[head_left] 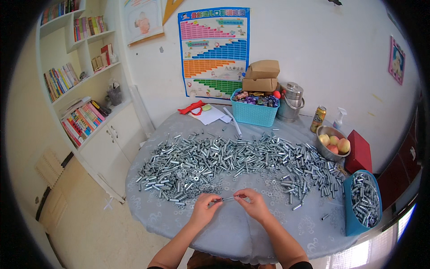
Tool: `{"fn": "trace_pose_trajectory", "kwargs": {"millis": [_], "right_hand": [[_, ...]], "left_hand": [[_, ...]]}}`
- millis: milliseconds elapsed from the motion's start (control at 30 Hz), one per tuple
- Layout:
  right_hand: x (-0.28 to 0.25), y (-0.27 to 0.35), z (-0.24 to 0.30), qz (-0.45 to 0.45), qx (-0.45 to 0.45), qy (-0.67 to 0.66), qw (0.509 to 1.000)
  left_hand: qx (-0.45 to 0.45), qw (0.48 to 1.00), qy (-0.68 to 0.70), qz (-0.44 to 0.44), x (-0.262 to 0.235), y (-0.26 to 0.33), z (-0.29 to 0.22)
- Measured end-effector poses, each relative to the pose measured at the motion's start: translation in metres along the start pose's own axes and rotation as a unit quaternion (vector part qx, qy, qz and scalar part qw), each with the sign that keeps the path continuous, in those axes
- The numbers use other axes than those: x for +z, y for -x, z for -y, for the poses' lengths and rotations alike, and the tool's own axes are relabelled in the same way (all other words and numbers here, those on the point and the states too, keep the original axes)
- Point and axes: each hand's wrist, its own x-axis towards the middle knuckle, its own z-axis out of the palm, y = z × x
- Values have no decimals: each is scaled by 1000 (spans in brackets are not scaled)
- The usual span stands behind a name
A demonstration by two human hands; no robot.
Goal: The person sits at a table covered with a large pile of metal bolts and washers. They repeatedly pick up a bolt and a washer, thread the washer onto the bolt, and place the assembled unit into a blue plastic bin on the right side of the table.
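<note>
Posters hang on the far wall: a tall blue-bordered chart [214,51] banded in pink, blue, orange and green, a smaller picture sheet [143,20] to its left, and a small pink-framed picture [396,59] far right. Below the chart, two brown cardboard boxes [261,76] are stacked behind a turquoise basket [253,113] of small wrapped packets. Right of it stand a steel lidded pot [291,102], a yellow drink can [318,119] and a clear spray bottle [339,119]. A metal bowl of peaches [332,143] sits beside a red box [359,151], with a blue bin [363,201] of metal parts near right.

Across the round grey-clothed table [233,233] spreads a wide heap of silvery metal sleeves and washers [233,161].

At the near edge, the left hand [205,207] and right hand [251,204] meet, fingertips pinched on the two ends of a slim metal rod [228,198]. Its long axis runs left to right, nearly level, the right end tipped slightly farther away. It is lifted just above the cloth, near the heap's front edge.
</note>
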Motion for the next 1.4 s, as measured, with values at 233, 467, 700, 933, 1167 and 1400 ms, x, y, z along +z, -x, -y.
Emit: {"fn": "trace_pose_trajectory", "kwargs": {"millis": [233,467,700,933,1167,1400], "right_hand": [[6,0,11,-15,-171,138,975],[3,-1,2,-43,-108,143,983],[-54,-2,-49,-114,72,353,926],[-56,-1,-58,-118,66,389,911],[-45,-6,-40,-59,157,127,978],[-13,-6,-19,81,196,-261,941]], "left_hand": [[5,1000,-1,13,7,2,-6],[-71,985,158,-19,30,2,11],[-118,955,269,-42,39,-7,16],[-155,917,358,-82,45,-4,22],[-262,864,420,-95,35,-5,14],[-293,839,448,-91,35,-4,13]]}}
